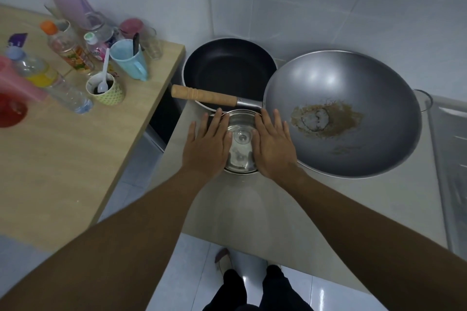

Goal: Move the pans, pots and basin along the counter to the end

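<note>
A small steel pot with a glass lid [240, 141] stands on the grey counter [227, 209] near its left end. My left hand [208, 144] lies flat against the pot's left side and my right hand [274, 145] against its right side, fingers stretched forward. Behind the pot sits a black frying pan [227, 68] in the corner. Across its near edge lies a wooden handle [204, 95]. To the right rests a large grey wok [343, 113] with brownish residue in its bottom.
A wooden table [63, 159] stands left of the counter, holding bottles, glasses, a blue mug [129, 59] and a green cup with a white spoon [106, 89]. White tiled walls close the corner. A sink edge [447, 159] lies at the right. Tiled floor and my feet show below.
</note>
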Available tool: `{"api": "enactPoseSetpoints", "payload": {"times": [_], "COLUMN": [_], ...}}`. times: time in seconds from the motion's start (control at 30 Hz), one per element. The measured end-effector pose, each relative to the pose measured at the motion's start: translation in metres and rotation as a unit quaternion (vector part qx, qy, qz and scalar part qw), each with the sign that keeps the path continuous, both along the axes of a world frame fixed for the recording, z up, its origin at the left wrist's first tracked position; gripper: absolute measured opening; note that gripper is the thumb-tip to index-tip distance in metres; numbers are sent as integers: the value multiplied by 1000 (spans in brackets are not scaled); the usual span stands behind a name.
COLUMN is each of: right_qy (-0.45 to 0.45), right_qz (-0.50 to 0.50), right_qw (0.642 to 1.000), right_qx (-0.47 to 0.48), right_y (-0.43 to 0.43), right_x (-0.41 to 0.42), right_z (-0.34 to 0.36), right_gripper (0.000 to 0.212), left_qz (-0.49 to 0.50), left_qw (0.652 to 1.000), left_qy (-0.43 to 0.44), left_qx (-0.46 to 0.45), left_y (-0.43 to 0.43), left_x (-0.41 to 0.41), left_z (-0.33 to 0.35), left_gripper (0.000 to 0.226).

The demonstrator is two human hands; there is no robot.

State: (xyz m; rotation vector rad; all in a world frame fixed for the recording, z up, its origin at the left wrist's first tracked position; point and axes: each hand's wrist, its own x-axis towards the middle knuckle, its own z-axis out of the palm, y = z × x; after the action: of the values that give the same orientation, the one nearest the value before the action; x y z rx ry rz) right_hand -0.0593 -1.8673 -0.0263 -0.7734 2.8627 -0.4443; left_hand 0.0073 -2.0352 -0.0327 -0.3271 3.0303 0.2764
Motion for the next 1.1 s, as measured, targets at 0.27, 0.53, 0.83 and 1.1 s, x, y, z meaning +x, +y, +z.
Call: {"api": "enactPoseSetpoints", "payload": {"times": [0.27,0.53,0.83,1.1], "right_qy": [-32,-21,3,-12], "right_qz": [-6,-35,-149,-273], "right_qw": [999,995,968,945], "right_qx": [-12,-88,-201,-181], "right_y": [-1,25,109,236], "right_x": [2,8,26,56], "right_z": [6,38,82,96], "right_gripper": [57,51,50,68], "left_qz": [-19,-62,-142,-231], "left_qw": [997,993,974,960], "left_qy": [-71,-13,-38,-59], "left_qx": [16,104,173,144], "left_y": [-8,-9,69,192], "left_x": [-9,-17,-42,-62], "left_z": [12,61,96,112], "left_gripper": [57,53,59,63]}}
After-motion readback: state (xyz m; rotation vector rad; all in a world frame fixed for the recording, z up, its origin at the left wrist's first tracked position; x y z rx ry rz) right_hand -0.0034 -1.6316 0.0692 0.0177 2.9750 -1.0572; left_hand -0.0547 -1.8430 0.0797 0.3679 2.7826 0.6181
